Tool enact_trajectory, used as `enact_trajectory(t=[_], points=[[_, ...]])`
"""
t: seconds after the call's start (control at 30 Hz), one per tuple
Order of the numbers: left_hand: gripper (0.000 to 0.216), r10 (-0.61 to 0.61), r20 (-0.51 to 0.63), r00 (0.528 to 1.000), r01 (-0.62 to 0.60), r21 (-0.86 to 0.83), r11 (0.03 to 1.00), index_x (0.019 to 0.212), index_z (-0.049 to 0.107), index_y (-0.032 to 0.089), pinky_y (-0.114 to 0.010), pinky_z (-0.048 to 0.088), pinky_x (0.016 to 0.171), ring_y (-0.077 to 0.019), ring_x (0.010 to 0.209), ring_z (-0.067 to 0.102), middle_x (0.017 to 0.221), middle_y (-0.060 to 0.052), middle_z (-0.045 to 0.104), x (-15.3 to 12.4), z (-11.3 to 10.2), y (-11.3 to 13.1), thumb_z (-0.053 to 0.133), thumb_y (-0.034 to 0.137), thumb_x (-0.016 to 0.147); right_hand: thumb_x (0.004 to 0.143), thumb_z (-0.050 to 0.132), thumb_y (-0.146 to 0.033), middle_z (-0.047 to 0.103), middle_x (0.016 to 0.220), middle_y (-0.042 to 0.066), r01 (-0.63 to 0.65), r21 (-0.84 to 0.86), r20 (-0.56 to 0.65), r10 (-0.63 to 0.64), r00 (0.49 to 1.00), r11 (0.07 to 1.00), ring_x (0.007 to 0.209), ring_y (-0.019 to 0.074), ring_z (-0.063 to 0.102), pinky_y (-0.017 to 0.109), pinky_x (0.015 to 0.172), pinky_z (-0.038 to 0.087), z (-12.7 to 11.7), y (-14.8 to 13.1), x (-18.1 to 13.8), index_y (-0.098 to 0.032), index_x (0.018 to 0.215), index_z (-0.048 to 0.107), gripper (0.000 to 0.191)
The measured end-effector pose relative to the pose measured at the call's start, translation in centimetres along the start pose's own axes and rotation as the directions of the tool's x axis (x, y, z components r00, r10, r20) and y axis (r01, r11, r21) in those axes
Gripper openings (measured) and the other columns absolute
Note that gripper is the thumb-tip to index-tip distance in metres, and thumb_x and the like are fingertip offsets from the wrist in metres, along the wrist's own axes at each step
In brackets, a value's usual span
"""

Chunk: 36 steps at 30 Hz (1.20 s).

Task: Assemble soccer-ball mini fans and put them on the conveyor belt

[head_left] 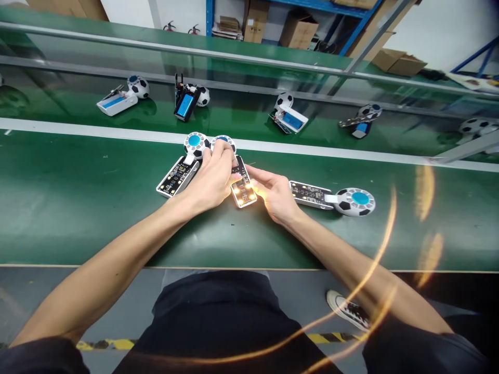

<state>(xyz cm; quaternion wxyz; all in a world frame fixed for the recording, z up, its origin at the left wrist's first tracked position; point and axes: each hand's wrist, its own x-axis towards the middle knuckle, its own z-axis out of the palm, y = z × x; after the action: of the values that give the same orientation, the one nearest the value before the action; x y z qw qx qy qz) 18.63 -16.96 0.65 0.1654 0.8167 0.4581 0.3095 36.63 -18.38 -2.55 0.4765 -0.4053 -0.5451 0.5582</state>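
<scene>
In front of me a flat device with a bare circuit board [242, 189] and a soccer-ball-patterned round head lies on the green bench, several of its lights glowing yellow. My left hand [216, 176] closes over its upper part, where board and head join, and partly hides both. At its right edge my right hand [276, 195] grips the board between thumb and fingers. A second such device [178, 176] lies just left, partly behind my left hand, its ball head [196, 144] up. To the right of my right hand rests a third device [312, 195], unlit.
Beyond a white strip [117, 131], a row of similar ball-headed units with blue battery-like blocks, such as a white one [120, 101] and a black one [187, 104], sits on another green surface. Metal rails run above it. Cardboard boxes [298, 28] stand on blue shelving behind.
</scene>
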Motion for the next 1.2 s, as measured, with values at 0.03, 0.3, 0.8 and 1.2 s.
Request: enact_trajectory(t=[0.03,0.3,0.8,1.2], points=[[0.017,0.009,0.000,1.000,-0.009,-0.008,1.000,0.090,0.044,0.020,-0.053,0.045,0.092,-0.0283,0.105,0.046,0.112,-0.010,0.044,0.0,0.0,-0.2,0.057,0.011,0.083,0.077,0.076,-0.041,0.068,0.126,0.007,0.012,-0.016,0.000,-0.012,1.000,1.000,0.118,0.0285,0.062,0.045,0.103,0.048,0.0,0.0,0.0,-0.020,0.121,0.070,0.049],[0.020,0.046,-0.059,0.997,-0.051,-0.086,0.995,0.091,0.043,0.021,-0.049,0.041,0.098,-0.0270,0.112,0.046,0.116,-0.010,0.047,-0.2,0.4,-0.9,0.056,0.010,0.081,0.076,0.076,-0.041,0.070,0.123,0.007,-0.016,-0.010,-0.012,0.016,1.000,1.000,0.115,0.0277,0.064,0.046,0.103,0.048,0.0,0.0,0.1,-0.021,0.123,0.068,0.052],[0.014,0.012,0.009,1.000,-0.012,-0.038,0.999,0.093,0.041,0.020,-0.045,0.047,0.098,-0.0231,0.105,0.052,0.114,-0.010,0.044,-1.0,-0.3,-1.2,0.053,0.015,0.087,0.091,0.058,-0.040,0.073,0.115,0.006,-0.012,-0.307,0.030,0.022,0.999,0.951,0.104,0.0254,0.067,0.039,0.091,0.052,-0.1,-0.7,-0.6,-0.018,0.124,0.067,0.041],[0.019,-0.002,-0.095,0.995,-0.013,-0.164,0.986,0.096,0.041,0.021,-0.042,0.045,0.102,-0.0202,0.107,0.051,0.111,-0.008,0.045,-1.4,0.8,-0.5,0.049,0.008,0.084,0.096,0.043,-0.028,0.075,0.106,0.006,0.069,-0.571,0.032,-0.062,0.998,0.818,0.093,0.0240,0.067,0.035,0.084,0.050,0.1,-1.2,-2.0,-0.018,0.112,0.074,0.036]])
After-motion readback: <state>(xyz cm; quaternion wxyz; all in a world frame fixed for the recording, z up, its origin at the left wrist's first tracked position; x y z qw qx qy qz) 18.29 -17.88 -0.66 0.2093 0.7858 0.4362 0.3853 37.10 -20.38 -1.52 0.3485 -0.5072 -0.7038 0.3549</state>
